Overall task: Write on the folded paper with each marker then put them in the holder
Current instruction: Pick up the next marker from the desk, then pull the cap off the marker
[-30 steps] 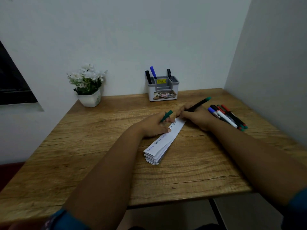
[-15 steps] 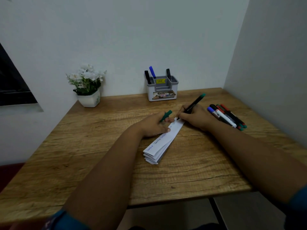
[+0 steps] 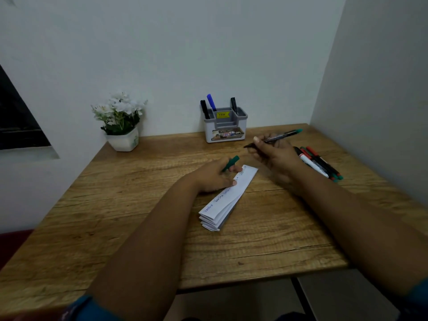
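Observation:
A folded white paper strip point(image 3: 229, 198) with handwriting lies on the wooden table point(image 3: 129, 205). My left hand point(image 3: 213, 176) rests on its left edge and pinches a green marker cap point(image 3: 230, 163). My right hand point(image 3: 274, 152) is lifted above the table beyond the paper and grips an uncapped black marker with a green end point(image 3: 275, 138), its tip pointing left. The grey and white holder point(image 3: 225, 126) stands at the back against the wall, with two black markers and a blue one in it.
Several loose markers point(image 3: 317, 162) lie in a pile at the right of the table. A white pot of white flowers point(image 3: 121, 126) stands at the back left. Walls close in behind and to the right.
My right hand has lifted the marker off the far end of the paper and moved it up and to the right. My left hand has stayed on the paper with the cap.

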